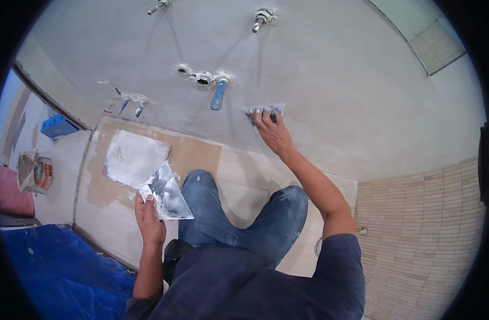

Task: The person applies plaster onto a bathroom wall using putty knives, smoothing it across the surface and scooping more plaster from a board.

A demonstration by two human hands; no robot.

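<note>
One smeared plate (168,194) is near left, pinched by the fingers of our left hand (150,220); farther right, our right hand (275,134), fingers slightly spread, holds a scraper (279,108) against the wall (340,80). We judge it mostly coated, with rough edges left around the far holes (203,81).

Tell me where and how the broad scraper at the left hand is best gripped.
Hold the scraper by its narrower end, coming from the lower left, as the left hand does. It flares toward the right, and whitish smears cover much of its visible face, so gripping there would likely be messier. Any handle is hidden.
</note>
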